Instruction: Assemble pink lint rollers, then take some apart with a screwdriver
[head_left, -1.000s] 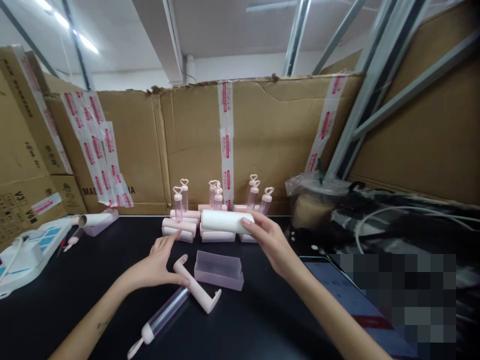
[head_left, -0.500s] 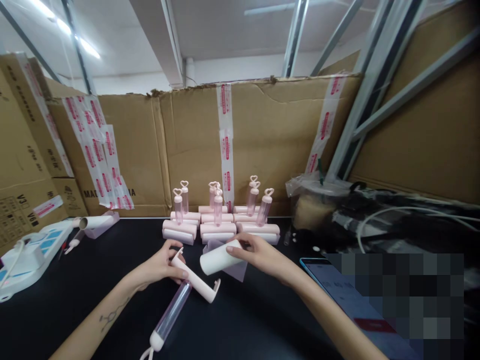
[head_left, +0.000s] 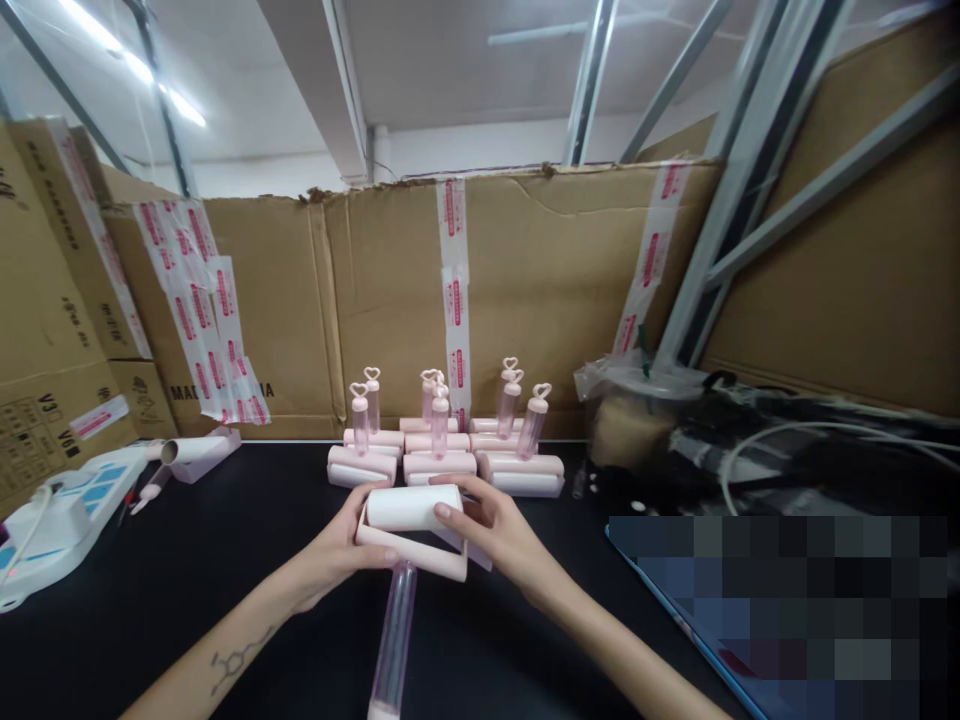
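Observation:
My left hand is closed around the left end of a pink lint roller frame. Its clear pinkish handle points down toward me. In my right hand is a white adhesive roll, pinched near its right end. The roll lies along the open side of the frame, between the two end arms; whether it is seated on them I cannot tell. A translucent pale purple cover lies on the table behind, partly hidden by my right hand.
Several pink lint rollers stand in rows at the back. On the left are a power strip and another roll in a purple cover. A drink cup, cables and a phone occupy the right.
My right hand has brought the white roll left to the frame. My left hand has turned the frame nearly level, and its handle has swung toward the middle.

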